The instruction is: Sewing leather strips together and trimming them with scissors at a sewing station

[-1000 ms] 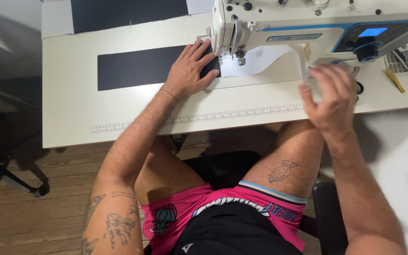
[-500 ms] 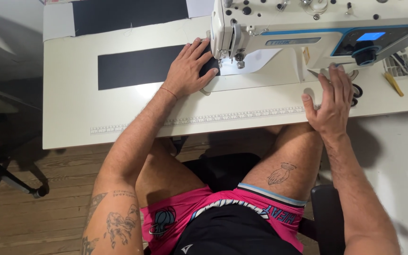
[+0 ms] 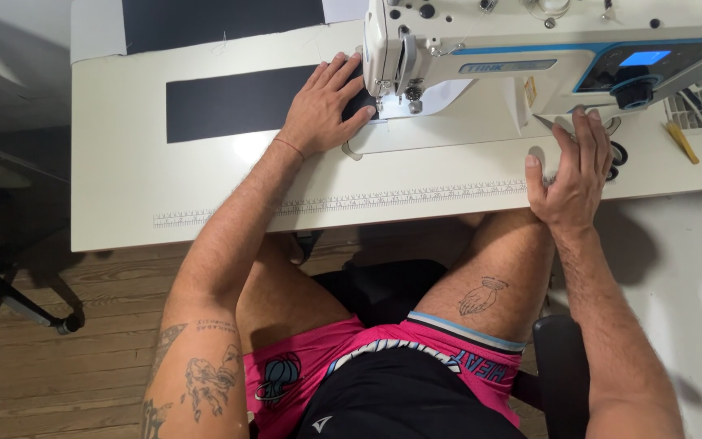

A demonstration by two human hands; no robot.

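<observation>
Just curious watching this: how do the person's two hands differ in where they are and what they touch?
The left hand lies flat on the dark cloth strip beside the needle; the right hand rests on bare white table near its front edge, under the sewing machine's control end. Both are open, palm down, gripping nothing.

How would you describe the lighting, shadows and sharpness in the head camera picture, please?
Head view: bright, even light from above; mild glare on the pale table beside the dark fabric strip; soft shadows under the table edge and by the right hand; the left hand and the sewing machine look sharp, with no blur.
</observation>
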